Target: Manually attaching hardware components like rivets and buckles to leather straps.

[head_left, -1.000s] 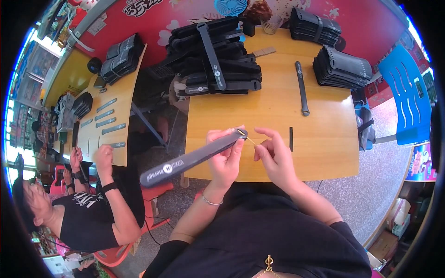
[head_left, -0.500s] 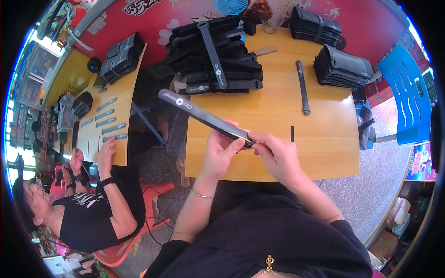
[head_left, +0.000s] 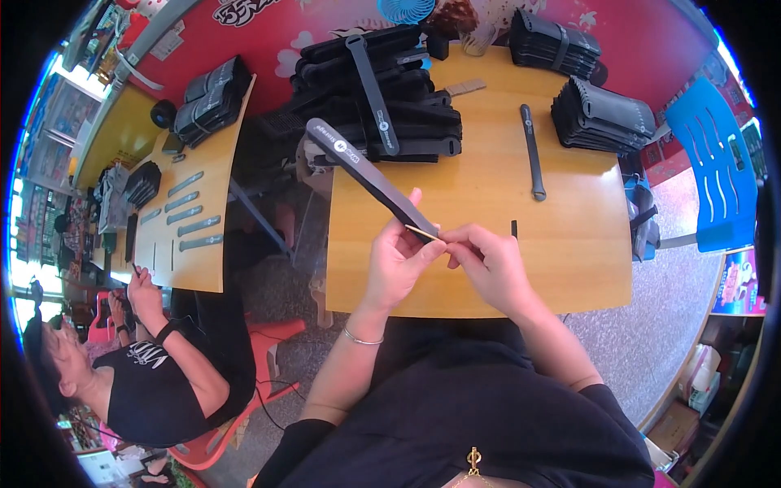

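A dark grey strap [head_left: 373, 180] held up in the left hand [head_left: 393, 268].
The left hand is clamped round the strap's near end, beside a thin yellow strip [head_left: 423, 233]; the right hand [head_left: 490, 264] has its fingertips pinched together there, their exact grip hidden. The strap slants up leftward. Beyond, on the desk [head_left: 480, 297], lie a short black strip [head_left: 514, 228], then a lone slim band [head_left: 533, 154], then a black pile [head_left: 419, 122].

Head-worn fisheye view, facing down, hands [head_left: 394, 270] at close range
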Motion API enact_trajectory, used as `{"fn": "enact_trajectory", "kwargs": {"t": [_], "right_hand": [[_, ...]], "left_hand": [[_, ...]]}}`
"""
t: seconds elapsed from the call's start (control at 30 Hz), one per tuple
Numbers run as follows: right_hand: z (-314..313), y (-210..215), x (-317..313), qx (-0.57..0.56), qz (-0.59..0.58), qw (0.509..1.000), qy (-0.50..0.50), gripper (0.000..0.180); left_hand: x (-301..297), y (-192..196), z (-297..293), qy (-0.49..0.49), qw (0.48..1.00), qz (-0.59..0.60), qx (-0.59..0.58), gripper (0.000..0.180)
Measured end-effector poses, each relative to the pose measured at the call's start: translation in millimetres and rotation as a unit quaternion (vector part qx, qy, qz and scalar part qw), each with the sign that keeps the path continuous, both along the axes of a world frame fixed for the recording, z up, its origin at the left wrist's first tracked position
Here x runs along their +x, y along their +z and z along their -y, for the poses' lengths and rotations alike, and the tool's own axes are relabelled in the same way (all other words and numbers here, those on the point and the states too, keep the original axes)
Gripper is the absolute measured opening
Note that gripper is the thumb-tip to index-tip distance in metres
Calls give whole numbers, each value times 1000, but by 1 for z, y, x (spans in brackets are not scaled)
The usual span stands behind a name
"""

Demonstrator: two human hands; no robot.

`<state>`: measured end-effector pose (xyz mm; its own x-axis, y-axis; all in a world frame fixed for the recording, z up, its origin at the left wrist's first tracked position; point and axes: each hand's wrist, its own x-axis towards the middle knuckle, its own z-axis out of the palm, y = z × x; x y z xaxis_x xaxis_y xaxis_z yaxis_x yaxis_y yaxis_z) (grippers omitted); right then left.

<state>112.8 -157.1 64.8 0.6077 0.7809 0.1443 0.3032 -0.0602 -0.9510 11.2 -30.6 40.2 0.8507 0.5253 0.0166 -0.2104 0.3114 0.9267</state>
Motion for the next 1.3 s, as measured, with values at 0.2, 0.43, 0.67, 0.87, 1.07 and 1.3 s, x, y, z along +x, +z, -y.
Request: {"fn": "enact_trajectory", "kwargs": {"t": [0.2,0.43,0.67,0.87,1.07,1.3], "right_hand": [[-1,5,3,-9,39,999,36,14],[-4,-1,-12,58,10,997,-43,14],[2,7,5,77,137,987,11,16],[2,16,7,59,251,966,12,13],[4,16,9,61,329,942,4,9],[8,24,16,68,379,922,30,14]], "left_hand": [[-6,9,-10,-66,996,-33,42,76],[-5,5,-3,-53,998,12,6,74],[-14,11,0,-74,996,29,-46,69],[-22,16,-3,-119,991,2,-54,61],[-25,19,-6,-145,987,-6,-74,56],[-28,20,-11,-195,977,1,-81,44]]}}
